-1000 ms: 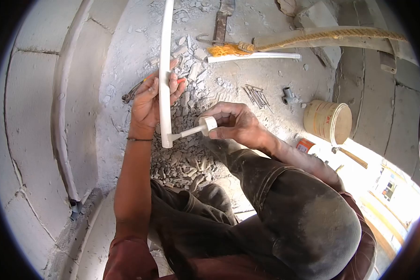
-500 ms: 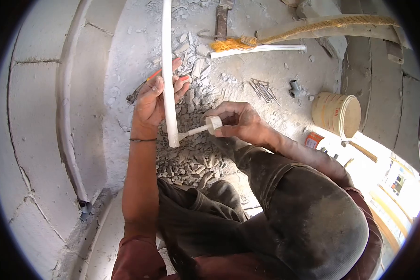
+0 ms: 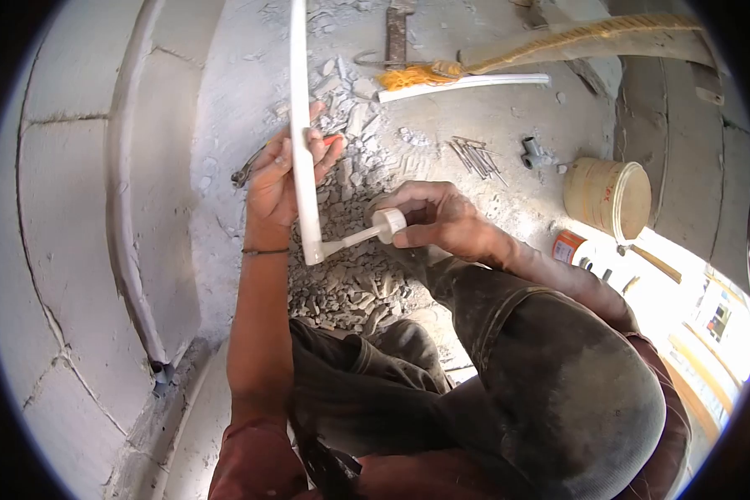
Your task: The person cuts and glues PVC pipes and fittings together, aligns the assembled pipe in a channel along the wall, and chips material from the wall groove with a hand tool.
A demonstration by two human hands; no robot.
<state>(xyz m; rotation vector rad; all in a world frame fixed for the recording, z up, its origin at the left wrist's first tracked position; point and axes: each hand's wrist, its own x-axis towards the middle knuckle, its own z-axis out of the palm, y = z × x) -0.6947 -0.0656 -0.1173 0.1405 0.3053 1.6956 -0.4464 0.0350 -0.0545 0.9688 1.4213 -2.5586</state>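
My left hand (image 3: pixel 277 182) is closed around a long white plastic pipe (image 3: pixel 301 92) that runs down from the top edge of the view. A tool with an orange-red handle (image 3: pixel 333 140) is also tucked in that hand, its metal end (image 3: pixel 240 177) poking out to the left; its kind is partly hidden. Between the fingers of my right hand (image 3: pixel 443 218) is a white cap with an applicator brush (image 3: pixel 388 223). The brush tip touches the outside of the pipe's lower end, which looks wet.
Grey rubble (image 3: pixel 354 283) covers the floor below my hands. Around it lie a hammer (image 3: pixel 397 37), a frayed yellow rope (image 3: pixel 412 77), another white pipe (image 3: pixel 467 83), several nails (image 3: pixel 477 158), grey fittings (image 3: pixel 535 154), a bucket (image 3: pixel 600 198) and an orange-and-white can (image 3: pixel 570 248). Block walls (image 3: pixel 67 208) stand left.
The whole view has shifted slightly, so most things sit a little further right. The brush still touches the pipe's end, and both hands keep their hold.
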